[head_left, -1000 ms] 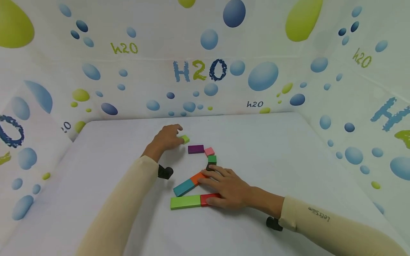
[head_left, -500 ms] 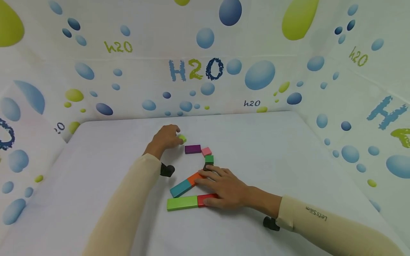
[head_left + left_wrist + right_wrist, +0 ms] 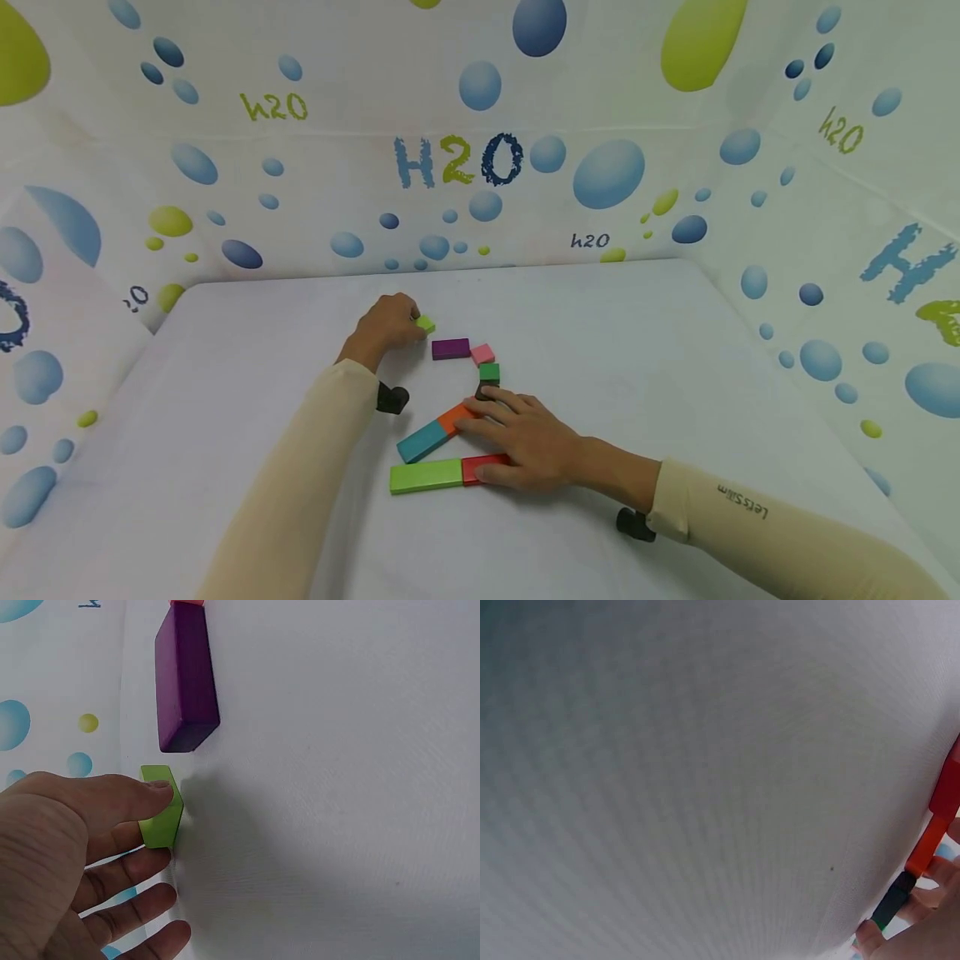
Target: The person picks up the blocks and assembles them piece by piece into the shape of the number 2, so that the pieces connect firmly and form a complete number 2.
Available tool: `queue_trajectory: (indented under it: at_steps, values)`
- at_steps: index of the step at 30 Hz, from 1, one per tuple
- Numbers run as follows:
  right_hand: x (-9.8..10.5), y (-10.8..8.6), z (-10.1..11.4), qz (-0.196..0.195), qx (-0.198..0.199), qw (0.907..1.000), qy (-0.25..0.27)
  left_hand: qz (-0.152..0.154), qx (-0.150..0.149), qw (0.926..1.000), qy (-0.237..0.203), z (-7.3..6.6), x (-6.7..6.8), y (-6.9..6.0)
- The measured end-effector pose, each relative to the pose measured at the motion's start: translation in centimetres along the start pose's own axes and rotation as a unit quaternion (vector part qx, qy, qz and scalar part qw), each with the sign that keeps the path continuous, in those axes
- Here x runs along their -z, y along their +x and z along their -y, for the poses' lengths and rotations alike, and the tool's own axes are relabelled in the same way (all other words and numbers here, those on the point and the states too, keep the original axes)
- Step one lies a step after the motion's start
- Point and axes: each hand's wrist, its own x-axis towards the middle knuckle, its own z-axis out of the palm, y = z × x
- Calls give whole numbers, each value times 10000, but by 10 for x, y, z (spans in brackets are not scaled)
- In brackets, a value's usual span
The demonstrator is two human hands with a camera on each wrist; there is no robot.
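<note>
My left hand [image 3: 384, 323] pinches a small lime-green block [image 3: 426, 323] near the back of the white table. In the left wrist view the thumb lies over that block [image 3: 159, 829], and the other fingers extend below it. A purple block [image 3: 451, 349] stands close by, apart from the held one. My right hand [image 3: 536, 446] rests with spread fingers on the row's nearer part: its thumb on a red block [image 3: 480, 468], other fingers at an orange block [image 3: 452, 417] and a black block [image 3: 486, 390]. The hand partly covers all three.
Pink [image 3: 483, 354] and green [image 3: 489, 372] blocks link the purple block to the black one. A teal block [image 3: 422, 442] meets the orange one at a slant. A long lime-green block [image 3: 426, 477] adjoins the red one. Patterned cloth walls [image 3: 337, 167] enclose the table [image 3: 637, 350].
The left hand's raised fingers have come down toward the small lime-green block, which has turned slightly. My right hand stays in place on the blocks. The head view has shifted a little.
</note>
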Motion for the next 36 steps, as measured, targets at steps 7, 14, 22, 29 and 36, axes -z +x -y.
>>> queue_trajectory:
  at_steps: [7,14,22,29,36]
  values:
    - [0,0,0,30,15,10000,24,-135,-88,9999,3,4,-4,1]
    - [1,-1,0,115,-26,9999,15,-275,-178,9995,14,7,-10,5]
    - [0,-1,0,84,19,10000,38,-197,-73,9998,-42,6,-10,1]
    - [1,-2,0,82,42,10000,32,-225,-134,9997,-4,5,-9,-1]
    - [1,-3,0,120,20,9999,11,-268,-102,9996,33,5,-8,-4]
